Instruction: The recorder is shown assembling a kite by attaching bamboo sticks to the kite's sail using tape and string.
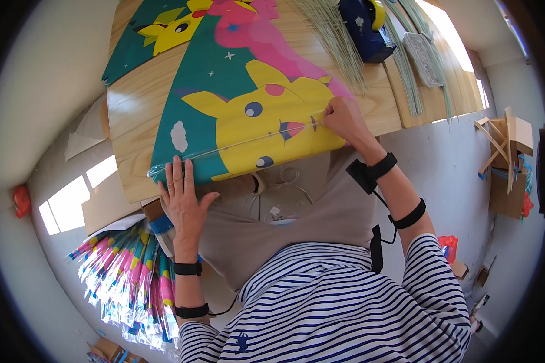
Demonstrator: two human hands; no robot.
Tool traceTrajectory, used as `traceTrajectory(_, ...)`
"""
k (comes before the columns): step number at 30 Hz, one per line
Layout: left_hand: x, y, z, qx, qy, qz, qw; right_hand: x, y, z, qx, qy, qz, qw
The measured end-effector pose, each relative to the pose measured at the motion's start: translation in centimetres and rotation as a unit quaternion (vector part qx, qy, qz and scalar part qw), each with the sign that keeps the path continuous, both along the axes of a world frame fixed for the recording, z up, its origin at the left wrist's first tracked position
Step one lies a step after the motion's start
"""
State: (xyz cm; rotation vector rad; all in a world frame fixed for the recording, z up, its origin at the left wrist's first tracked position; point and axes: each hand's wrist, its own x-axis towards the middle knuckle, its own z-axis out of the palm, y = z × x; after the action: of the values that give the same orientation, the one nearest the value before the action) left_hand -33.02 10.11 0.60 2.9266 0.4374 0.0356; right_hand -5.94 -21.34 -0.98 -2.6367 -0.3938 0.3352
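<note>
A large printed kite sheet (224, 115), teal and pink with a yellow cartoon animal face, lies on the wooden table. Its near part hangs or folds over the table's front edge. A thin clear line, a rod or a seam, crosses the sheet between my hands; which it is I cannot tell. My left hand (184, 196) rests flat on the sheet's near left corner, fingers stretched out and thumb apart. Further right, my right hand (345, 121) is closed with its fingertips against the sheet beside the cartoon mouth. What it pinches is hidden.
Bundles of thin pale rods (330, 36) lie at the back right, near a dark blue tape dispenser (366, 33) and a clear plastic box (422, 57). Another printed sheet (157, 36) lies at the far left. Bagged rolled sheets (130, 278) are stacked at my left. Cardboard boxes (508, 187) stand right.
</note>
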Motion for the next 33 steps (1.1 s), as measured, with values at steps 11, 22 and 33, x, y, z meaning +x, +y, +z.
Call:
traceTrajectory(11, -0.2, 0.2, -0.2, -0.003, 0.002, -0.001, 1.000, -0.1, -0.5, 1.4, 0.030, 0.022, -0.019, 0.999)
traceTrajectory(22, -0.2, 0.2, 0.1, 0.011, 0.017, 0.005, 1.000, -0.3, -3.4, 2.6, -0.118, -0.080, -0.058, 0.988)
traceTrajectory(33, -0.3, 0.6, -0.4, -0.005, 0.003, 0.008, 1.000, -14.5, 14.2, 2.1, 0.065, -0.168, 0.375, 0.909)
